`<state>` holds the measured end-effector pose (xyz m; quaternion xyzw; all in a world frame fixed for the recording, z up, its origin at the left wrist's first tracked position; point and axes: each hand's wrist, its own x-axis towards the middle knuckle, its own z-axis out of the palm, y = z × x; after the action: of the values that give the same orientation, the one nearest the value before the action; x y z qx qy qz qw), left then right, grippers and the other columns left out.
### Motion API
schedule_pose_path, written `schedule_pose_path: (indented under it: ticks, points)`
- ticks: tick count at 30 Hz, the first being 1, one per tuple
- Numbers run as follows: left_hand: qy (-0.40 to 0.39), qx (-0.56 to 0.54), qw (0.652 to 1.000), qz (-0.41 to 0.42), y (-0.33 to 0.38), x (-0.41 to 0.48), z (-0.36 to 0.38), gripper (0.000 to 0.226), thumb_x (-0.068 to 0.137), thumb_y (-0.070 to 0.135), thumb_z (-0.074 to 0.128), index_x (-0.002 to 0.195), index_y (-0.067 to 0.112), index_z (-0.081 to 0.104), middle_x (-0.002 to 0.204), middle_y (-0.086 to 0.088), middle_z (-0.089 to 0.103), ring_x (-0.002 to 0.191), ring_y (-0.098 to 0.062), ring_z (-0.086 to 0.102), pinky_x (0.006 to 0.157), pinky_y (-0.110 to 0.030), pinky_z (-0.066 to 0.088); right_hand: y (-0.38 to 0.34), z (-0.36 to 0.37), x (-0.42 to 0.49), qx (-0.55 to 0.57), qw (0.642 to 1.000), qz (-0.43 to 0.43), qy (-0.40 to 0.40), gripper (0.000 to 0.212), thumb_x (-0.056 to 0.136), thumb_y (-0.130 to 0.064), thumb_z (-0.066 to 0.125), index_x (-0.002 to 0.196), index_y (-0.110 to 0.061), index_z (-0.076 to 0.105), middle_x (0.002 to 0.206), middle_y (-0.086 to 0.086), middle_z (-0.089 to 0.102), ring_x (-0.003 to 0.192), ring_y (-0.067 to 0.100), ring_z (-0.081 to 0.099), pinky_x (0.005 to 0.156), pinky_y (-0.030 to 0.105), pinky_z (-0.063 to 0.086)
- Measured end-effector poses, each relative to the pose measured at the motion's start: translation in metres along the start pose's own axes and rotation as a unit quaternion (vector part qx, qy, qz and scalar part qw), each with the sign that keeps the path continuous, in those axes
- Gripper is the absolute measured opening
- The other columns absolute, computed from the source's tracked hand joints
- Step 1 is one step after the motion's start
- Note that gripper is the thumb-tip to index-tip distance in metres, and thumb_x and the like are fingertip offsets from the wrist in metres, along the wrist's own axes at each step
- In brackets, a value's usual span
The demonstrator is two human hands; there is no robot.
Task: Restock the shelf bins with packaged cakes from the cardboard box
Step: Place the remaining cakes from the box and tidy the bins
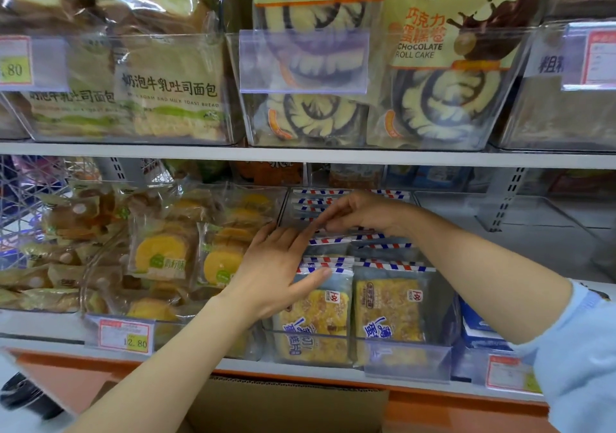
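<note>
At the lower shelf (50,342), the left hand (276,267) presses flat on packaged cakes (388,306) in a nearly full bin (333,344) while the right hand (365,212) pinches one packet (336,240) by its striped edge; the cardboard box (286,402) sits below, contents unseen.

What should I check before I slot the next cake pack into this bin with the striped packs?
1. Left hand steadies the front packs: ok, fingers flat on them.
2. Right hand grip on a rear pack: ok, pinching its striped top.
3. Front row upright, labels forward: ok.
4. Room left in the bin: cannot tell, looks nearly full.
5. Cakes left in the cardboard box: cannot tell, inside hidden.
</note>
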<state>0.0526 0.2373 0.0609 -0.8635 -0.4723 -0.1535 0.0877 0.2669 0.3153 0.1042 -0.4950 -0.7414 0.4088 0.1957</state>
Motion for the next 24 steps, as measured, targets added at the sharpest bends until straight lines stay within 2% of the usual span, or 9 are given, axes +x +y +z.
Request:
schedule_pose_path:
  ticks: [2, 4, 6, 8, 13, 16, 18, 20, 24]
  points:
    - [-0.005, 0.008, 1.000, 0.004, -0.001, -0.001, 0.000, 0.082, 0.087, 0.074, 0.012, 0.146, 0.023, 0.037, 0.123, 0.000, 0.059, 0.119, -0.021, 0.052, 0.112, -0.037, 0.025, -0.004, -0.008, 0.004, -0.030, 0.998, -0.019, 0.052, 0.018, 0.085, -0.018, 0.071, 0.103, -0.017, 0.073, 0.107, 0.002, 0.072, 0.098, 0.010, 0.064, 0.090, 0.024, 0.048]
    - [-0.005, 0.003, 1.000, 0.006, -0.002, -0.002, 0.001, 0.080, 0.087, 0.075, 0.012, 0.143, 0.026, 0.041, 0.122, 0.002, 0.058, 0.119, -0.020, 0.051, 0.114, -0.037, 0.023, -0.006, -0.016, 0.015, -0.116, 0.988, -0.035, 0.100, 0.018, 0.088, -0.019, 0.068, 0.105, -0.014, 0.072, 0.109, 0.002, 0.070, 0.098, 0.010, 0.063, 0.091, 0.027, 0.047]
    - [-0.012, 0.005, 1.000, 0.008, -0.003, -0.002, 0.000, 0.083, 0.084, 0.081, 0.013, 0.142, 0.028, 0.040, 0.123, 0.003, 0.056, 0.120, -0.019, 0.050, 0.115, -0.037, 0.019, -0.002, -0.014, 0.026, -0.217, 0.972, -0.028, 0.087, 0.019, 0.089, -0.019, 0.067, 0.106, -0.012, 0.071, 0.112, 0.004, 0.070, 0.101, 0.014, 0.063, 0.094, 0.032, 0.048]
    - [-0.024, 0.017, 1.000, 0.009, -0.003, -0.002, 0.000, 0.089, 0.079, 0.086, 0.014, 0.143, 0.029, 0.037, 0.123, 0.004, 0.055, 0.120, -0.018, 0.049, 0.116, -0.037, 0.016, 0.008, -0.003, 0.034, -0.269, 0.961, -0.003, 0.062, 0.020, 0.088, -0.017, 0.067, 0.107, -0.012, 0.071, 0.112, 0.005, 0.069, 0.100, 0.016, 0.063, 0.090, 0.029, 0.047]
    - [-0.034, 0.014, 0.999, 0.005, -0.005, 0.000, 0.000, 0.095, 0.071, 0.091, 0.022, 0.140, 0.029, 0.038, 0.130, 0.005, 0.056, 0.124, -0.018, 0.048, 0.117, -0.038, 0.014, 0.021, 0.009, 0.045, -0.238, 0.967, 0.022, 0.083, 0.015, 0.087, -0.010, 0.067, 0.100, -0.010, 0.074, 0.106, 0.007, 0.071, 0.082, 0.010, 0.060, 0.073, 0.023, 0.044]
    - [-0.063, -0.006, 0.998, 0.006, -0.008, 0.002, -0.001, 0.105, 0.060, 0.097, 0.026, 0.142, 0.032, 0.031, 0.137, 0.007, 0.052, 0.128, -0.016, 0.046, 0.119, -0.040, 0.010, 0.020, 0.007, 0.041, -0.207, 0.974, 0.019, 0.089, 0.012, 0.086, -0.013, 0.069, 0.097, -0.010, 0.074, 0.102, 0.006, 0.071, 0.083, 0.010, 0.061, 0.075, 0.024, 0.047]
    - [-0.101, -0.008, 0.995, 0.004, -0.007, 0.004, -0.005, 0.107, 0.057, 0.094, 0.042, 0.142, 0.031, 0.027, 0.138, 0.008, 0.050, 0.128, -0.016, 0.046, 0.119, -0.042, 0.008, 0.014, 0.006, 0.035, -0.154, 0.981, 0.002, 0.117, 0.017, 0.083, -0.017, 0.073, 0.097, -0.009, 0.072, 0.101, 0.006, 0.071, 0.087, 0.013, 0.064, 0.080, 0.027, 0.051]
    - [-0.123, 0.009, 0.992, -0.001, -0.002, 0.009, -0.009, 0.107, 0.058, 0.084, 0.061, 0.142, 0.029, 0.023, 0.140, 0.007, 0.047, 0.128, -0.018, 0.046, 0.118, -0.045, 0.007, 0.006, 0.005, 0.030, -0.082, 0.987, -0.010, 0.139, 0.023, 0.080, -0.016, 0.076, 0.100, -0.009, 0.069, 0.100, 0.004, 0.069, 0.091, 0.014, 0.064, 0.080, 0.024, 0.051]
    - [-0.112, 0.076, 0.991, -0.003, 0.008, 0.013, -0.010, 0.108, 0.062, 0.077, 0.065, 0.145, 0.022, 0.024, 0.145, 0.002, 0.043, 0.131, -0.021, 0.043, 0.116, -0.047, 0.010, -0.006, 0.005, 0.022, -0.067, 0.997, -0.014, 0.045, 0.023, 0.080, -0.014, 0.076, 0.101, -0.015, 0.065, 0.093, -0.002, 0.068, 0.085, 0.009, 0.065, 0.078, 0.019, 0.050]
